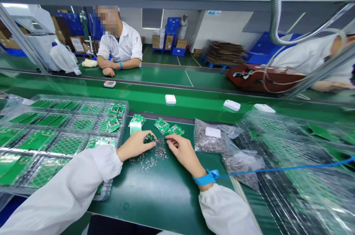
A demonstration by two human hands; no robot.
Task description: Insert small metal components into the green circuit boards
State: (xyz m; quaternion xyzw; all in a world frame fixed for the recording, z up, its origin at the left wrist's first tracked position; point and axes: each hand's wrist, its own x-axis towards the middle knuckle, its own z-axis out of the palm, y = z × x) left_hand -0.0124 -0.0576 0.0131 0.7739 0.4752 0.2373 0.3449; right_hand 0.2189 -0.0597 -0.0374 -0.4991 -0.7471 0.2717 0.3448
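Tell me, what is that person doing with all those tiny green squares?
The person's left hand holds a small green circuit board over a scatter of tiny metal parts on the green mat. The right hand touches those parts with its fingertips. More boards lie just beyond, clear trays of boards sit on the left, and a co-worker leans on the conveyor opposite.

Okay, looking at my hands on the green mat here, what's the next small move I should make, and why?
Probably pinch one piece from the small metal parts with your right hand. Its fingertips already rest at the pile's edge with nothing in them, while your left hand holds a small green board just beside it.
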